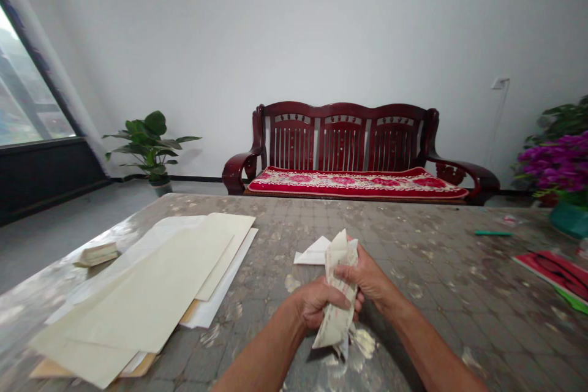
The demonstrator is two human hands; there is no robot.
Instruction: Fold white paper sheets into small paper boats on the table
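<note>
Black panelling shows below a window on my feed, far to the left of the wad of folded paper that I use as my marker. Well left of the wad, a small stack sits on the patterned table. Big cream sheets come next, overlapping, left of the wad and nearer to it than the stack, with tan card peeping out below. Beyond them on the floor, left of the wad and farther off, stands a plant. Toward the middle I see the left hand clamped on the wad from its left, thumb across the front. Folded white paper lies just behind the wad, on its left. My marker itself is tilted and faintly printed, held between both hands; I cannot tell whether its lower end touches the table. Well behind it is a dark red sofa. On the wad's right side the right hand is clamped on it too, thumb on the front. Farther right of the wad lie a green pen and a red booklet; past them are purple flowers.
</note>
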